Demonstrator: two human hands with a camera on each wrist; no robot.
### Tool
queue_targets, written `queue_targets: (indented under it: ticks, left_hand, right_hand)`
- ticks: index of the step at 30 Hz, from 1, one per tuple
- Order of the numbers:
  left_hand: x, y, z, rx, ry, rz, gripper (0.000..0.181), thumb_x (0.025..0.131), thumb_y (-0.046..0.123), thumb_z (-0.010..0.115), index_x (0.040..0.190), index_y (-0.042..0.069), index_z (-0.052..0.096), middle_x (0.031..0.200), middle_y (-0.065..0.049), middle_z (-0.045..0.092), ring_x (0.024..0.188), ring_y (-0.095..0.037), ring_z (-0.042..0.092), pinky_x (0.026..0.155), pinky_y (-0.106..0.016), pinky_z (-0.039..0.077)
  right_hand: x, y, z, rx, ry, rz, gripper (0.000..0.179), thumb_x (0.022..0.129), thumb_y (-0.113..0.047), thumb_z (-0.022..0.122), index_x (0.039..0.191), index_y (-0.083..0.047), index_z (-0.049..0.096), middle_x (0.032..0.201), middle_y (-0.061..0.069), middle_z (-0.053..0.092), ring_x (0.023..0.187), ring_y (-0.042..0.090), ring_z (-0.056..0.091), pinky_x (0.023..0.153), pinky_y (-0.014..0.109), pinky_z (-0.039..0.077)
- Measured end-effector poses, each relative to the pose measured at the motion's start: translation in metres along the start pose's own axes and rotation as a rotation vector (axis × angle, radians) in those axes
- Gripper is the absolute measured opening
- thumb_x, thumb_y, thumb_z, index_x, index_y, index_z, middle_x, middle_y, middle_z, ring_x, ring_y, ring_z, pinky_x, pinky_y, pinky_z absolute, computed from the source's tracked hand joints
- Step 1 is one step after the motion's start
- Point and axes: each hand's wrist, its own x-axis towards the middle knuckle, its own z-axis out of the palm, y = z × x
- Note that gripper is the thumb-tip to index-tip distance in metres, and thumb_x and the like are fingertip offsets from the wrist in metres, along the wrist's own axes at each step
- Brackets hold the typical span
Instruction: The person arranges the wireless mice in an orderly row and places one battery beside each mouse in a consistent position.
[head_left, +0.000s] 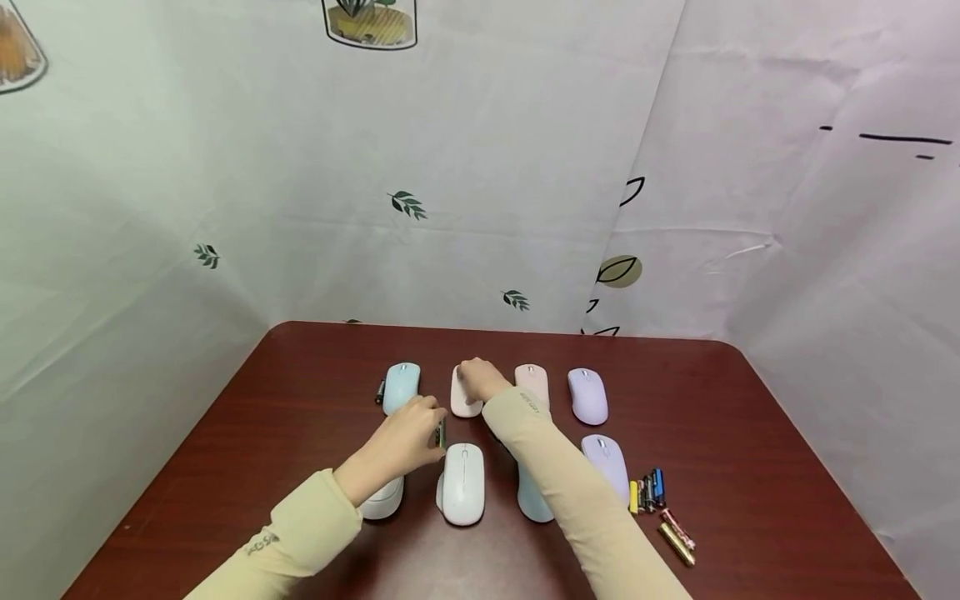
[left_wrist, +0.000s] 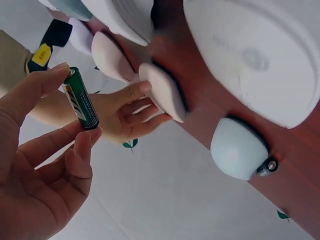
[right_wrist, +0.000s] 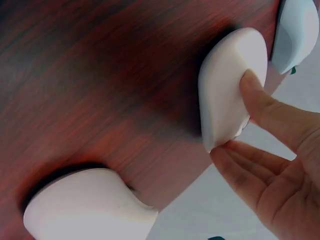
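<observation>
My left hand (head_left: 401, 437) pinches a green battery (left_wrist: 81, 100) upright between thumb and fingertips, just behind a white mouse (head_left: 464, 483). In the back row, my right hand (head_left: 482, 380) grips a pale pink mouse (right_wrist: 225, 85). Its thumb lies on the top shell, and the other fingers are at the end away from me, as the right wrist view shows. Left of that mouse sits a light blue mouse (head_left: 402, 385) with a dark battery (head_left: 380, 392) beside it. A second pink mouse (head_left: 532, 380) stands to the right, partly behind my right sleeve.
Two lavender mice (head_left: 588, 397) stand on the right. Several batteries (head_left: 648, 490) lie beside the nearer one, with a gold battery (head_left: 677, 543) in front. Another white mouse (head_left: 384, 502) and a blue mouse (head_left: 534, 502) are partly hidden by my arms. A printed cloth (head_left: 480, 167) hangs behind the table (head_left: 300, 367).
</observation>
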Motion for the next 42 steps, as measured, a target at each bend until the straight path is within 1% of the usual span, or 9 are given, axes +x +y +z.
queue_targets:
  ticks: [9, 14, 19, 24, 28, 31, 36, 39, 42]
  left_hand:
    - [0.039, -0.032, 0.004, -0.096, -0.087, -0.074, 0.023, 0.064, 0.016, 0.082, 0.07, 0.007, 0.062, 0.073, -0.005, 0.055, 0.066, -0.018, 0.053, 0.058, -0.03, 0.045]
    - [0.062, -0.047, 0.012, -0.121, -0.107, -0.064, 0.018, 0.067, 0.009, 0.079, 0.07, 0.005, 0.061, 0.072, -0.007, 0.055, 0.066, -0.017, 0.05, 0.058, -0.03, 0.042]
    - [0.076, -0.056, 0.019, -0.122, -0.18, -0.106, 0.018, 0.072, 0.008, 0.077, 0.072, 0.002, 0.06, 0.066, -0.006, 0.051, 0.061, -0.015, 0.042, 0.058, -0.028, 0.035]
    - [0.083, -0.061, 0.029, -0.046, -0.255, -0.165, 0.02, 0.071, 0.008, 0.08, 0.077, 0.001, 0.062, 0.065, -0.007, 0.055, 0.058, -0.017, 0.049, 0.055, -0.028, 0.039]
    - [0.091, -0.064, 0.036, 0.031, -0.261, -0.167, 0.02, 0.07, 0.006, 0.08, 0.082, 0.0, 0.065, 0.075, -0.012, 0.064, 0.07, -0.025, 0.061, 0.064, -0.034, 0.049]
    - [0.098, -0.063, 0.041, 0.05, -0.262, -0.174, 0.019, 0.07, 0.003, 0.08, 0.083, 0.001, 0.066, 0.081, -0.014, 0.067, 0.076, -0.028, 0.063, 0.067, -0.036, 0.05]
    - [0.108, -0.061, 0.049, -0.017, -0.272, -0.218, 0.014, 0.071, -0.008, 0.073, 0.079, 0.001, 0.064, 0.085, -0.016, 0.067, 0.068, -0.021, 0.054, 0.062, -0.032, 0.043]
    - [0.111, -0.058, 0.054, -0.067, -0.278, -0.261, 0.012, 0.076, -0.012, 0.065, 0.074, 0.0, 0.062, 0.083, -0.018, 0.067, 0.064, -0.02, 0.048, 0.06, -0.031, 0.041]
    - [0.113, -0.057, 0.059, -0.111, -0.282, -0.318, 0.012, 0.083, -0.009, 0.058, 0.075, -0.001, 0.063, 0.084, -0.019, 0.067, 0.064, -0.021, 0.05, 0.059, -0.031, 0.042]
  right_hand:
    - [0.003, -0.003, -0.004, -0.031, -0.016, 0.012, 0.043, 0.075, -0.005, 0.078, 0.115, -0.006, 0.065, 0.11, 0.011, 0.066, 0.102, 0.025, 0.062, 0.08, 0.03, 0.05]
    - [0.003, -0.004, -0.005, -0.038, -0.012, 0.014, 0.039, 0.074, -0.004, 0.078, 0.111, -0.006, 0.067, 0.105, 0.01, 0.068, 0.097, 0.023, 0.063, 0.074, 0.027, 0.049]
    - [0.003, -0.005, -0.005, -0.039, -0.008, 0.016, 0.035, 0.073, -0.002, 0.078, 0.107, -0.005, 0.069, 0.103, 0.01, 0.069, 0.093, 0.022, 0.064, 0.07, 0.026, 0.048]
    - [0.004, -0.005, -0.002, -0.055, -0.008, 0.002, 0.039, 0.072, -0.004, 0.079, 0.11, -0.005, 0.068, 0.106, 0.011, 0.069, 0.099, 0.024, 0.064, 0.08, 0.03, 0.051]
    - [0.005, -0.003, -0.002, -0.069, 0.0, 0.005, 0.042, 0.072, -0.006, 0.08, 0.113, -0.005, 0.067, 0.109, 0.01, 0.068, 0.102, 0.025, 0.064, 0.084, 0.031, 0.051]
    - [0.007, 0.0, -0.002, -0.097, 0.004, -0.005, 0.041, 0.072, -0.007, 0.08, 0.111, -0.006, 0.067, 0.109, 0.009, 0.068, 0.102, 0.024, 0.063, 0.084, 0.031, 0.051]
    - [0.009, 0.003, -0.003, -0.119, 0.014, -0.018, 0.038, 0.07, -0.008, 0.082, 0.105, -0.005, 0.068, 0.105, 0.01, 0.069, 0.102, 0.026, 0.064, 0.086, 0.033, 0.051]
    - [0.009, 0.003, -0.003, -0.113, 0.011, -0.02, 0.037, 0.07, -0.007, 0.082, 0.104, -0.005, 0.069, 0.104, 0.01, 0.07, 0.101, 0.027, 0.064, 0.085, 0.033, 0.052]
    - [0.009, 0.002, -0.002, -0.115, 0.008, -0.024, 0.037, 0.07, -0.008, 0.082, 0.105, -0.006, 0.068, 0.104, 0.009, 0.07, 0.1, 0.026, 0.065, 0.084, 0.032, 0.052]
